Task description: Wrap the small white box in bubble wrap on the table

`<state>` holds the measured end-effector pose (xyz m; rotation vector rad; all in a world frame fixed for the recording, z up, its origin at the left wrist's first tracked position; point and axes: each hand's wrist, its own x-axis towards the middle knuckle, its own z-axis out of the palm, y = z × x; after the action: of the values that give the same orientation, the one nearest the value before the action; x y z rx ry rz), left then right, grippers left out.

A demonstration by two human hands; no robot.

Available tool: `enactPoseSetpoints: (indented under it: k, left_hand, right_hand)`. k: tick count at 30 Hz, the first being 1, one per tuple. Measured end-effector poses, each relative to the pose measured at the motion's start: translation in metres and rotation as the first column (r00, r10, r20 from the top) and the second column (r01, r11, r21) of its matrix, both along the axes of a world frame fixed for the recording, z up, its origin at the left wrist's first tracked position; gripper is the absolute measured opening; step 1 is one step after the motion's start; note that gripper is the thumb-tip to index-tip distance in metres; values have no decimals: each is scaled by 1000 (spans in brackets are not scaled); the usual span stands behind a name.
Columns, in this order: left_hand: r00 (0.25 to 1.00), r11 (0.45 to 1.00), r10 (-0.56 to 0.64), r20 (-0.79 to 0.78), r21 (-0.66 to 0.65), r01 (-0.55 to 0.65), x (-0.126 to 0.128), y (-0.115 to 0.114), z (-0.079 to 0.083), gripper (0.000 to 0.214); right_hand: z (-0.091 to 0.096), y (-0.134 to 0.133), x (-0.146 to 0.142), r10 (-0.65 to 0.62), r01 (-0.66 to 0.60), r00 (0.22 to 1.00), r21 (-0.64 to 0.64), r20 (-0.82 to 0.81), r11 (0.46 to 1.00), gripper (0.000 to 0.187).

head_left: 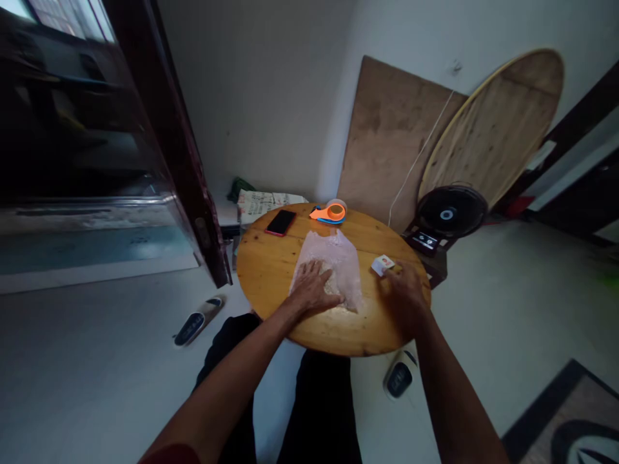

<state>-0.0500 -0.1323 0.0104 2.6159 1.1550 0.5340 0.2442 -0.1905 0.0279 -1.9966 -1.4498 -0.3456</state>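
My left hand (313, 289) lies with fingers spread on a thin, pale pinkish-white plastic bag (348, 264). The bag is spread out at the middle of a round wooden table (271, 258), and pale contents show through beside the hand. To the right of the bag, my right hand (403, 287) has its fingertips closed on the near right corner of a small white box (382, 264) with a printed top. The box appears to rest on the tabletop, slightly tilted towards me. Part of the right hand is in shadow.
At the table's far edge are an orange and blue tape dispenser (329, 212) and a dark phone with a red edge (281, 223). Wooden boards (396, 129) lean on the wall behind. A round black appliance (452, 211) stands at right. Slippers (193, 325) lie on the floor.
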Motion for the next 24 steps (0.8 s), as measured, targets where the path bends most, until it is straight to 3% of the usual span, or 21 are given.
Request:
enactPoseSetpoints:
  k: [3, 6, 8, 10, 12, 13, 15, 17, 18, 21, 24]
  left_hand:
    - [1000, 1000, -9, 5, 2, 9, -1, -2, 0, 84]
    - [1000, 1000, -15, 15, 5, 14, -1, -2, 0, 83]
    - [1000, 1000, -13, 14, 8, 13, 0, 0, 0, 84]
    - [1000, 1000, -8, 1, 3, 8, 1, 1, 1, 87]
    - [1000, 1000, -17, -3, 6, 17, 2, 2, 1, 93]
    - [1000, 1000, -22, 3, 13, 22, 2, 2, 1, 96]
    - [999, 999, -28, 24, 23, 27, 1, 2, 1, 100]
    - [999, 1000, -22, 31, 14, 21, 0, 2, 0, 98]
    - [999, 1000, -19, 29, 4, 19, 0, 1, -1, 97]
    - [1000, 1000, -13, 19, -18, 13, -1, 1, -3, 91]
    - [1000, 999, -21, 4, -32, 21, -2, 3, -2, 92]
  right_hand:
    - [19, -6, -11, -37, 45, 994, 78, -104, 996, 43]
    - [38, 4, -56, 237, -221, 959, 115, -155, 969, 31]
    - [41, 15, -98, 451, -446, 877, 66, -168, 892, 28]
    - [37, 28, -139, 631, -640, 762, -22, -145, 768, 30]
    - [29, 40, -167, 710, -714, 699, -141, -88, 686, 33]
    - [25, 46, -173, 705, -701, 706, -195, -62, 686, 33]
    - [18, 56, -169, 609, -581, 793, -304, -5, 755, 33]
    - [13, 61, -148, 418, -364, 906, -391, 61, 845, 32]
    - [11, 63, -135, 366, -309, 928, -400, 72, 863, 33]
    - [3, 62, -101, 244, -168, 962, -444, 120, 880, 35]
    - [-4, 60, -87, 211, -115, 962, -443, 172, 889, 36]
